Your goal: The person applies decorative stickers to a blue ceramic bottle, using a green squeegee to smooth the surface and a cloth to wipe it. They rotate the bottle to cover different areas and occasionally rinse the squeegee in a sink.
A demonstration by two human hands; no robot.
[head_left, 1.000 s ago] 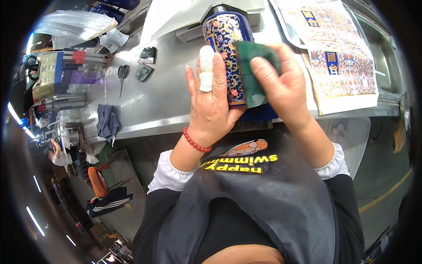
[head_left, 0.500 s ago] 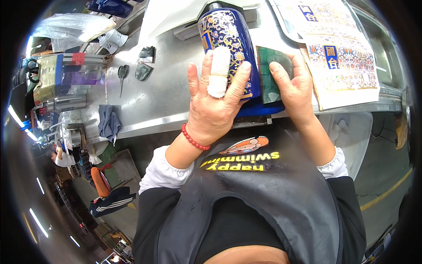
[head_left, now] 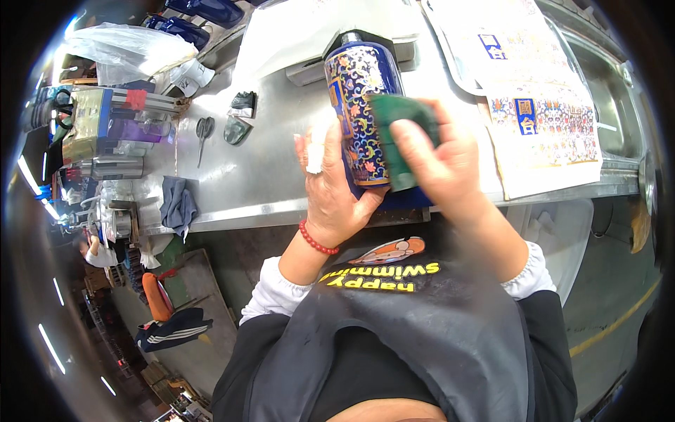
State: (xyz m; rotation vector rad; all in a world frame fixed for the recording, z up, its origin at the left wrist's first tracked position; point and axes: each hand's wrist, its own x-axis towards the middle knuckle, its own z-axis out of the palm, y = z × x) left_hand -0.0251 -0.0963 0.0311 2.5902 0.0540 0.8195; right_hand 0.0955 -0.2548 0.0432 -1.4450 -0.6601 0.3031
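A dark blue bottle [head_left: 357,91] with a colourful flower-and-scroll pattern lies on the metal table, its neck pointing away from me and set in a dark holder. My left hand [head_left: 336,200] cups the bottle's left side near the base, the thumb under its lower end. A white wrapping [head_left: 317,151] covers one of its fingers. In my right hand [head_left: 453,165], slightly blurred, is a flat green scraper [head_left: 397,130], thumb on top and fingers behind. It rests against or just over the bottle's right side; I cannot tell which.
Printed pattern sheets [head_left: 548,137] lie at the right beside a metal sink [head_left: 622,119]. To the left on the table [head_left: 260,179] are scissors [head_left: 204,137], a dark green flat piece [head_left: 237,130] and a grey cloth [head_left: 177,204]. More blue bottles [head_left: 211,10] stand far left.
My right hand has brought the green scraper left and over the bottle. The left hand has slid from the bottle's top to its left side. The view has shifted slightly.
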